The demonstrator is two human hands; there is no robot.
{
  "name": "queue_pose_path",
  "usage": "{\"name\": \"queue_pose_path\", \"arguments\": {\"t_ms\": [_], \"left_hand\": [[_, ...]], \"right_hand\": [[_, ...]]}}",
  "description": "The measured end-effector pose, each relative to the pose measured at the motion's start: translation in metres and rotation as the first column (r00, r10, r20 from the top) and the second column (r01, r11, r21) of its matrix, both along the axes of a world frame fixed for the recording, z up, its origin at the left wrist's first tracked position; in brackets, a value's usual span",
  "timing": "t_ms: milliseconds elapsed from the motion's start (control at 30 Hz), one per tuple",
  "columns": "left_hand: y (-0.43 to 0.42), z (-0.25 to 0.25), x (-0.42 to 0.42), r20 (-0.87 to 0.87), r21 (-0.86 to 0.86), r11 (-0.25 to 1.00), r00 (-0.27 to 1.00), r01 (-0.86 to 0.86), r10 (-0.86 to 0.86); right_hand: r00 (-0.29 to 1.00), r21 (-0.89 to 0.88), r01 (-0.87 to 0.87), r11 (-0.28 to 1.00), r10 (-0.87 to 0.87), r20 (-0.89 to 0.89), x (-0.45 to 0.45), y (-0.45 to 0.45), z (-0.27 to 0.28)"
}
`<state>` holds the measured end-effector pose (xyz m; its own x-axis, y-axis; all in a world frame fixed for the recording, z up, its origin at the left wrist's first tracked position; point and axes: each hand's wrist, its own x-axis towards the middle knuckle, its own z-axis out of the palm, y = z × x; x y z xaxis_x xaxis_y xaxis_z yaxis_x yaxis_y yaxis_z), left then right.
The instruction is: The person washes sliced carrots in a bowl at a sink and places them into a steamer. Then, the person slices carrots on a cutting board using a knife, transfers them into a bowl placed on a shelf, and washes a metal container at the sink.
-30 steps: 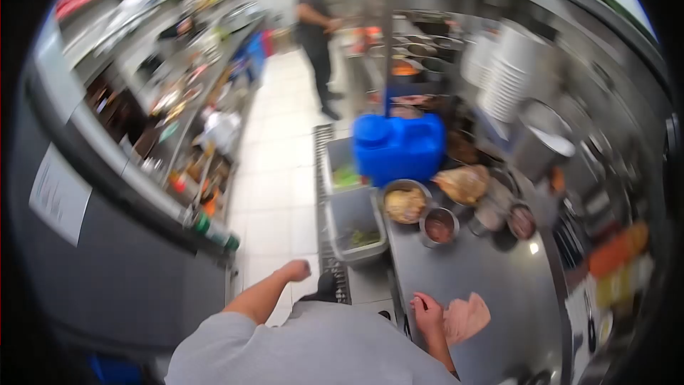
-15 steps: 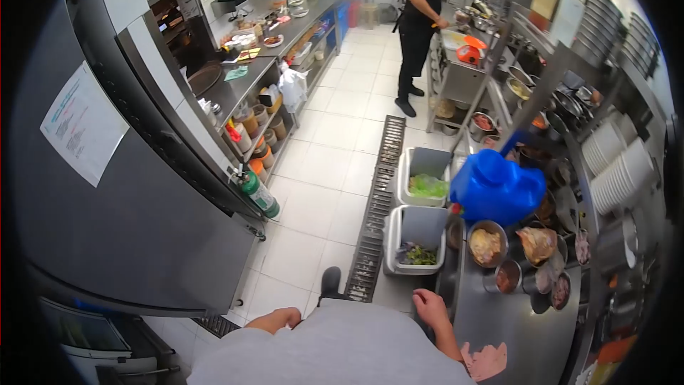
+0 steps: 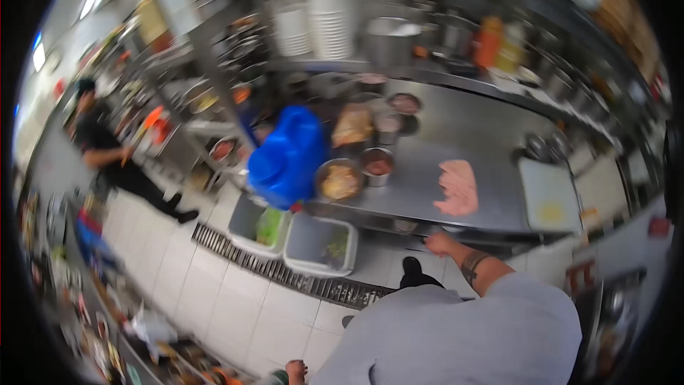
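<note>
My right hand (image 3: 440, 244) is just off the front edge of the steel counter (image 3: 491, 142), below the counter top. Motion blur smears its fingers, and I cannot make out whether they touch the dark part beside them. On the counter, nearest to that hand, lies a flat pink piece of what looks like meat or a pink cloth (image 3: 457, 187). My left hand (image 3: 296, 369) hangs low at the bottom of the view, beside a green cylinder (image 3: 280, 378). Its fingers look curled but blurred, and nothing in them can be made out.
A blue jug (image 3: 288, 160) stands left of several metal bowls (image 3: 340, 180) of food. Below are two bins (image 3: 320, 246) with greens, along a floor drain (image 3: 285, 271). A white cutting board (image 3: 548, 196) lies at right. A person in black (image 3: 114, 150) works at far left.
My view has swung right and down toward the steel counter, so the pink piece is now in full view. My right hand has come near the counter's front edge.
</note>
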<state>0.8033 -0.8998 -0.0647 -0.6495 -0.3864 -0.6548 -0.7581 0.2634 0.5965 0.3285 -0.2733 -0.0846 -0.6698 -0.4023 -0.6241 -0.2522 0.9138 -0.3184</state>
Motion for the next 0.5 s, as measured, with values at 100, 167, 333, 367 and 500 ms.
{"name": "queue_pose_path", "arguments": {"t_ms": [100, 167, 333, 367, 500], "left_hand": [[-0.04, 0.007, -0.046, 0.094, -0.133, 0.976, 0.983, 0.172, -0.16], [-0.054, 0.001, -0.089, 0.086, -0.204, 0.9, 0.923, 0.385, -0.375], [-0.042, -0.017, -0.19, 0.098, -0.463, 0.391, 0.485, 0.795, -0.869], [-0.036, -0.022, -0.214, 0.096, -0.582, 0.192, 0.302, 0.79, -0.949], [0.047, -0.035, -0.265, -0.398, 0.163, 0.803, 0.783, 0.573, -0.478]], "right_hand": [[0.89, -0.087, 0.445, 0.891, -0.43, 0.153, 0.056, -0.024, 0.054], [0.742, -0.047, 0.657, 0.752, -0.635, 0.216, 0.096, -0.04, 0.087], [0.84, -0.136, 0.522, 0.842, -0.535, -0.091, 0.181, -0.013, 0.072], [0.825, -0.136, 0.543, 0.829, -0.556, -0.095, 0.185, -0.001, 0.078], [0.791, -0.281, 0.51, 0.813, -0.572, -0.218, 0.185, 0.049, 0.102]]}}
